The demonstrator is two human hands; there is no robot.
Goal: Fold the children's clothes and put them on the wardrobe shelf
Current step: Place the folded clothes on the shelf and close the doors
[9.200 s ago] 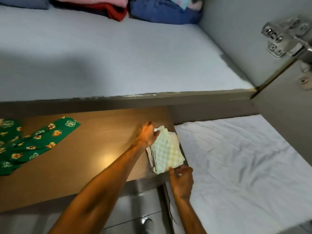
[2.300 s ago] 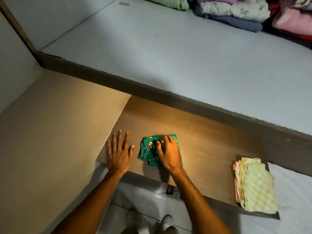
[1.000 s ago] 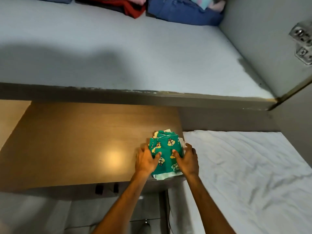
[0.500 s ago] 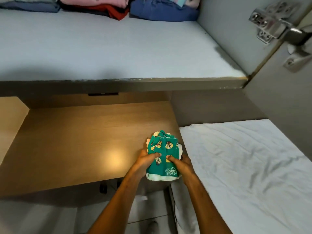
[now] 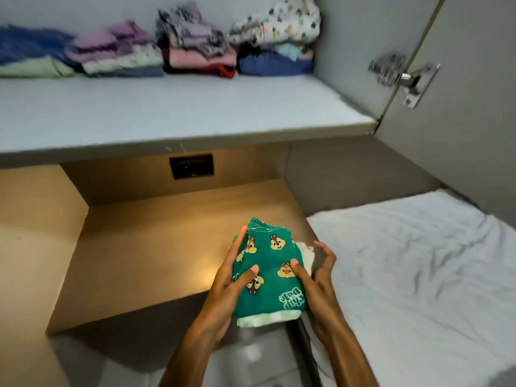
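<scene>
My left hand (image 5: pixel 226 280) has its thumb pressed on top and fingers wrapped along the left edge of the folded green chipmunk-print garment (image 5: pixel 268 269). My right hand (image 5: pixel 315 283) has its thumb on the print, with fingers spread and curled round the right side. Both hands clamp the stack, with a pale checked garment (image 5: pixel 265 321) peeking out underneath. The stack is lifted off the wooden desk (image 5: pixel 145 252), above its right front corner. White bed sheet (image 5: pixel 405 269) to the right. Grey wardrobe shelf (image 5: pixel 167 113) above, folded clothes piles (image 5: pixel 195 48) at the back, blurred. Door hinge (image 5: pixel 402 76) at right.
</scene>
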